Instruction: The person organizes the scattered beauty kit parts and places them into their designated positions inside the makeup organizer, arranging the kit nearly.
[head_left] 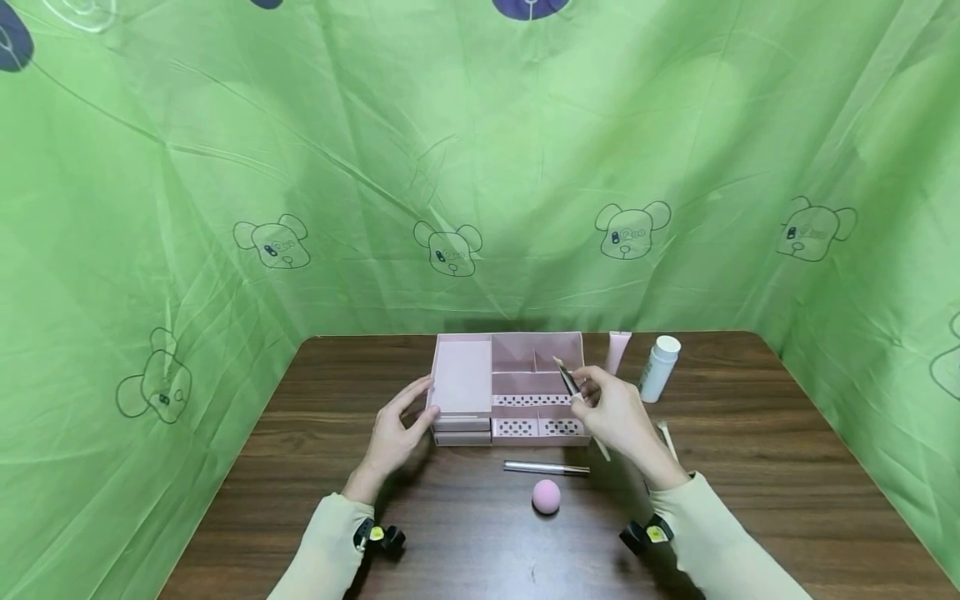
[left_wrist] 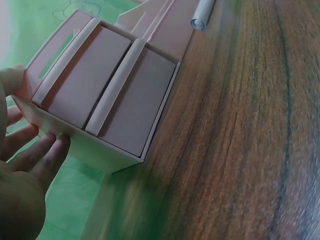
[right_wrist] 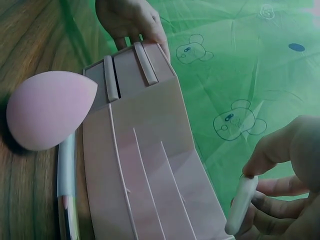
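My right hand pinches a brush over the right part of the pink box; my fingers hide its middle. My left hand, fingers spread, touches the box's left side. The two drawers are closed, hiding their insides. My right arm partly hides a pale stick.
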